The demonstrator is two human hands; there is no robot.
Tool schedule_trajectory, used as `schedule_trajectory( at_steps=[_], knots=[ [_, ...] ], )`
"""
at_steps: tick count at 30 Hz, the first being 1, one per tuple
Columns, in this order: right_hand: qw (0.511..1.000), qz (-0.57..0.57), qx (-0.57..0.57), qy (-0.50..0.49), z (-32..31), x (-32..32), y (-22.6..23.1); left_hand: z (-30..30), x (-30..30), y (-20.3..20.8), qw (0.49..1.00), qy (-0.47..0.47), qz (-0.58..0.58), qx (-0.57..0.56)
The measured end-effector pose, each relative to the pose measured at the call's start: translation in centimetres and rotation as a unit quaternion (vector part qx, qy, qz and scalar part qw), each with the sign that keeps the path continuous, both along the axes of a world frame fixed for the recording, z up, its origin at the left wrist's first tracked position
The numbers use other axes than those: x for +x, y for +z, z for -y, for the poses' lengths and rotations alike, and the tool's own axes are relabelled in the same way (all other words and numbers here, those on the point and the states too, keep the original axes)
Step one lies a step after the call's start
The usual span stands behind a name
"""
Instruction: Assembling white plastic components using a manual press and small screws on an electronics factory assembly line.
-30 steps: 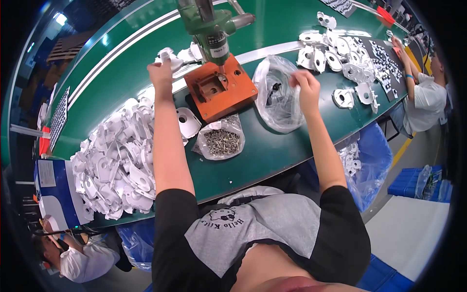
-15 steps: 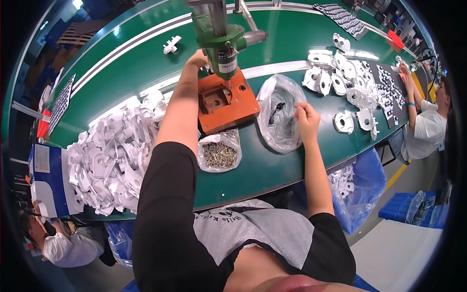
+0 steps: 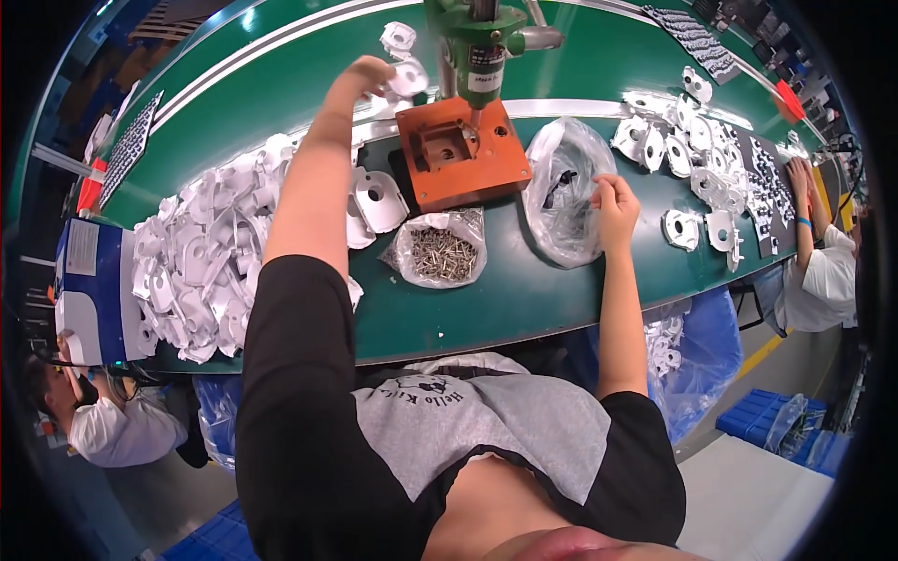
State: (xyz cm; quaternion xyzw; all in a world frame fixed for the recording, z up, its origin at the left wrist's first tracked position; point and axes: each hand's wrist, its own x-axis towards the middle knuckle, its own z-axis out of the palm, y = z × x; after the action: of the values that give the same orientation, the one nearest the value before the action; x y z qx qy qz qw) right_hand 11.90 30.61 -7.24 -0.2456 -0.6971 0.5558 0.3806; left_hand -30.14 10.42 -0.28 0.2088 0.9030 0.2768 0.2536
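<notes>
My left hand (image 3: 368, 75) reaches out to the left of the orange fixture block (image 3: 468, 168). Its fingertips are beside a white plastic part (image 3: 409, 79); motion blur hides whether they grip it. Another white part (image 3: 398, 37) lies just beyond. The fixture's pocket sits under the head of a green press (image 3: 484, 65). My right hand (image 3: 615, 198) has its thumb and fingers pinched together at the right rim of a clear plastic bag (image 3: 561, 224). Whatever the pinch holds is too small to make out. Small black pieces (image 3: 563, 182) lie in this bag.
A bag of metal pins (image 3: 440, 257) lies in front of the fixture. White parts (image 3: 210, 252) are heaped at left, with more (image 3: 678, 140) at right. A blue bag (image 3: 697, 346) hangs below the table edge. Co-workers (image 3: 818, 271) sit at both sides.
My left hand has moved left, away from behind the fixture; a white part now shows beside its fingers. My right hand stays pinched by the bag. The whole view has shifted.
</notes>
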Motion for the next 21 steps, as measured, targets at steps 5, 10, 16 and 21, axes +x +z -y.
schedule_trajectory(
  at_steps=[5, 10, 16, 21],
  knots=[
    [1.000, 0.004, -0.001, 0.000, 0.2, 0.1, -0.2, 4.0, 1.1, 5.4, 0.984, -0.001, -0.149, -0.095],
    [1.000, 0.012, -0.011, 0.002, 0.2, 0.1, -0.2, 5.3, 6.6, 9.9, 0.937, -0.178, -0.027, -0.298],
    [1.000, 0.009, -0.014, 0.004, 0.1, 0.2, -0.3, 3.7, 4.2, 6.0, 0.962, -0.048, -0.080, -0.258],
    [1.000, 0.007, -0.014, 0.002, 0.4, -0.8, -0.5, 3.6, -3.3, -4.2, 0.949, 0.061, -0.152, -0.268]
  ],
)
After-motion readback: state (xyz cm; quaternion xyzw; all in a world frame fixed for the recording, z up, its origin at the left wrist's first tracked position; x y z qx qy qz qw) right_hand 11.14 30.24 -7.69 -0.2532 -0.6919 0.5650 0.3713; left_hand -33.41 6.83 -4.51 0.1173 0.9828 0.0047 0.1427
